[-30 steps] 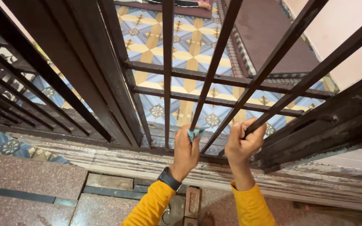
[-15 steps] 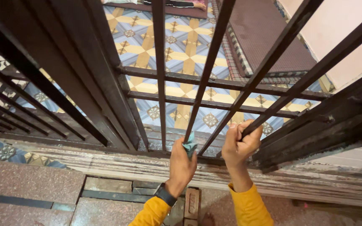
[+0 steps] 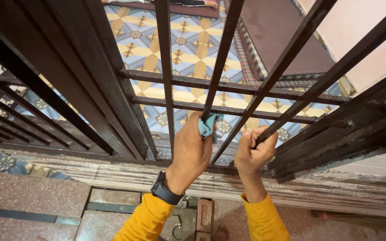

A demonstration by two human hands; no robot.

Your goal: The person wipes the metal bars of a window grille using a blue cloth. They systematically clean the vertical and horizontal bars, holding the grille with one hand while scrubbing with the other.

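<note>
A dark metal gate [image 3: 188,82] of upright bars and two cross bars fills the view. My left hand [image 3: 191,149] is wrapped around one upright bar with a small teal cloth [image 3: 207,125] pressed against it, just below the lower cross bar. My right hand [image 3: 252,151] grips the bar [image 3: 287,62] to the right, low down near the gate's bottom rail. Both arms wear yellow sleeves, and a black watch [image 3: 164,192] sits on the left wrist.
A worn stone threshold [image 3: 112,172] runs under the gate. Beyond the bars lies a patterned blue and yellow tiled floor [image 3: 188,49] and a dark red mat [image 3: 282,35]. A pale wall [image 3: 362,27] stands at the right.
My left hand has slid up the bar with the cloth, from near the bottom rail to just under the lower cross bar. The right hand has kept its grip.
</note>
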